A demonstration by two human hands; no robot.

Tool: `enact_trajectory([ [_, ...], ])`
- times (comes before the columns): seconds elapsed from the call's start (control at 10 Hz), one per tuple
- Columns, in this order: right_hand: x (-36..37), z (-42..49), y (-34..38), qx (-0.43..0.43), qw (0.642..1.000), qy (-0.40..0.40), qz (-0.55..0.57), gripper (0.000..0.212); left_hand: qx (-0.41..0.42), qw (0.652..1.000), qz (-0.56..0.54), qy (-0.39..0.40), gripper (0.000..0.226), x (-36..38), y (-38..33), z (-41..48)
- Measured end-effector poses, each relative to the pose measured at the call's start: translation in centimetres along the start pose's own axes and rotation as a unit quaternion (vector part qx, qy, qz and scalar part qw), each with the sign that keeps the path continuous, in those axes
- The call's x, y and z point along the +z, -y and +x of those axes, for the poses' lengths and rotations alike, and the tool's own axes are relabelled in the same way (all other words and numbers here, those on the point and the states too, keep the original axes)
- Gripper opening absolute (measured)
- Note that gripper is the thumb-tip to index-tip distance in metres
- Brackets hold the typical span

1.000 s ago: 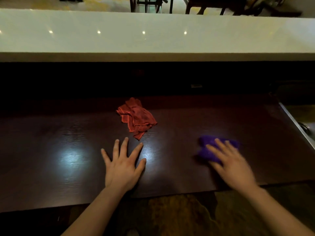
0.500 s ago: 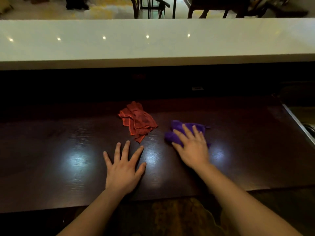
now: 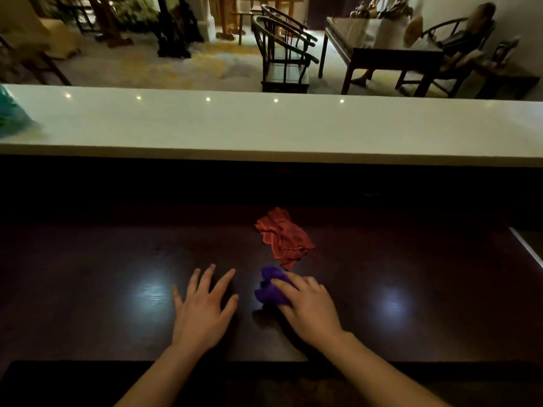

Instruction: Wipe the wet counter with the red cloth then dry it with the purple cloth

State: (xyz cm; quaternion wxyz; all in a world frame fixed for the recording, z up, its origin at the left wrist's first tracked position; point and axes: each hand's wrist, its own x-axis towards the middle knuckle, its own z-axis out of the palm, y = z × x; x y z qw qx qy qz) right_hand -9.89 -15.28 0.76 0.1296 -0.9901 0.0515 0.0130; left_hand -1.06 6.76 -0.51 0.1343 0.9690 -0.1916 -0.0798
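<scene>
The red cloth lies crumpled and untouched on the dark wooden counter, just beyond my hands. My right hand presses down on the bunched purple cloth, which sticks out from under my fingers to the left, just in front of the red cloth. Beside it, my left hand rests flat on the counter with its fingers spread and nothing in it. Two bright light reflections show on the glossy counter surface.
A raised white ledge runs along the back of the counter. A metal sink edge shows at the far right. A teal object sits on the ledge at far left. Chairs and a table stand in the room beyond.
My right hand has slid the purple cloth leftward across the counter, from the right side to just in front of the red cloth. My left hand stayed flat in place. The view has tilted upward.
</scene>
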Motion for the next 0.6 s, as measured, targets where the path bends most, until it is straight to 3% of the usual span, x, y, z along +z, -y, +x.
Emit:
enact_trajectory([
  [0.4, -1.0, 9.8, 5.3, 0.001, 0.997, -0.022, -0.073, 0.051, -0.086, 0.993, 0.026, -0.078, 0.060, -5.0, 6.1, -0.7],
  [0.6, 0.4, 12.5, 5.3, -0.016, 0.991, 0.072, -0.116, 0.062, -0.172, 0.974, 0.063, -0.134, 0.062, -10.3, 9.0, -0.6],
])
